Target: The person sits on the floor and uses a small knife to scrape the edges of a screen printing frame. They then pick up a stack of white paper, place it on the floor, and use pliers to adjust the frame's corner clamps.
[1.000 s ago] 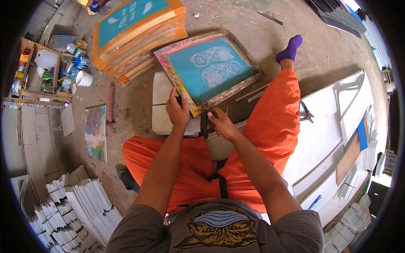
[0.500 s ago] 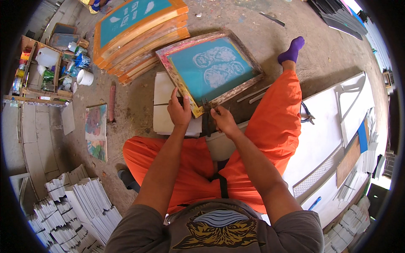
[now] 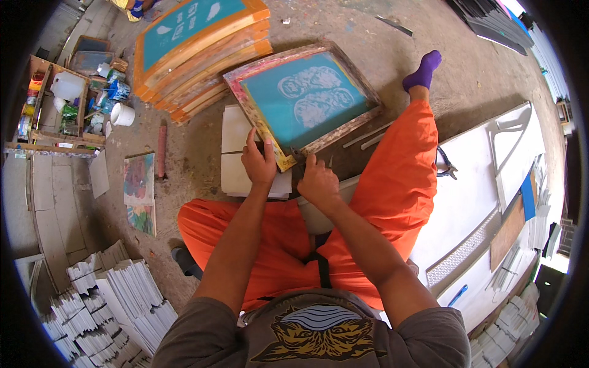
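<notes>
A wooden-framed printing screen (image 3: 307,92) with teal mesh and a pale printed figure tilts before me. My left hand (image 3: 259,161) holds its near left edge, thumb and fingers at the paint-stained wood. At the near corner a dark metal fitting (image 3: 294,151) sits against the frame, mostly covered. Over it my right hand (image 3: 318,183) is curled, index finger pointing up towards the frame's edge. A thin dark tip (image 3: 331,161) sticks out beyond the knuckles; what it belongs to is hidden. Pale boards (image 3: 236,175) lie under the screen's left side.
A stack of wood-framed screens (image 3: 202,55) stands beyond at the left. Pliers (image 3: 448,162) rest on a white sheet (image 3: 469,184) to my right. Paint containers and a white bucket (image 3: 123,114) sit far left. Bundled white strips (image 3: 132,300) lie near left.
My right hand has shifted slightly left and turned, now covering most of the dark fitting's lower part. The left hand stays at the frame's edge.
</notes>
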Demonstrator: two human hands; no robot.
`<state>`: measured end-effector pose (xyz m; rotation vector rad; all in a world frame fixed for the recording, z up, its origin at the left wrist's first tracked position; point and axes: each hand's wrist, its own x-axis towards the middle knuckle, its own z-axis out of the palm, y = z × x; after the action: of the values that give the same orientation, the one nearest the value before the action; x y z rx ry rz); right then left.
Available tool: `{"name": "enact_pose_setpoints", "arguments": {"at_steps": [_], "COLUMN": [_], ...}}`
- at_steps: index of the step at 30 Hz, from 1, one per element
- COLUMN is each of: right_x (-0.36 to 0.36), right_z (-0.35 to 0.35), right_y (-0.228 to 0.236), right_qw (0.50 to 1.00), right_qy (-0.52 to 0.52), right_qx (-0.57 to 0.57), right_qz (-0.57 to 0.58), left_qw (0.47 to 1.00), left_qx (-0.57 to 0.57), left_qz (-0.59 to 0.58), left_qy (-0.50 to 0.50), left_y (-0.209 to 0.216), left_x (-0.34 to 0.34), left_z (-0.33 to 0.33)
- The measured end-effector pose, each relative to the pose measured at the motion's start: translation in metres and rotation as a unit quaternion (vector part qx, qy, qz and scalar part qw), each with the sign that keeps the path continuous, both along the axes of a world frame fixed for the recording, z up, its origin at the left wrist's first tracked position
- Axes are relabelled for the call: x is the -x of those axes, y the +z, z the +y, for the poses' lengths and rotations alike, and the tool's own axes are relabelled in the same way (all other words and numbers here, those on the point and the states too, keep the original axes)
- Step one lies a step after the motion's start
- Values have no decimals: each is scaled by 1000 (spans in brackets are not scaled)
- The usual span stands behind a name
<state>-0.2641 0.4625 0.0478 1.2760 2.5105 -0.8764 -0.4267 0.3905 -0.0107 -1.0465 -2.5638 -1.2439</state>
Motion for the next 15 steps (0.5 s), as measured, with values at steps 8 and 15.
{"name": "enact_pose_setpoints", "arguments": {"at_steps": [8, 15], "right_x": [-2, -3], "right_z": [0, 12], "right_y": [-12, -12], "right_qw": [999, 996], "right_qy": [-20, -29], "right_qx": [-14, 53], "right_qz": [29, 60], "left_qw": [1000, 999], "left_qx": [8, -39], "left_qz": [-17, 35], "left_qy": [6, 6], "left_y": [0, -12], "left_x": [0, 4], "left_z": [1, 1]}}
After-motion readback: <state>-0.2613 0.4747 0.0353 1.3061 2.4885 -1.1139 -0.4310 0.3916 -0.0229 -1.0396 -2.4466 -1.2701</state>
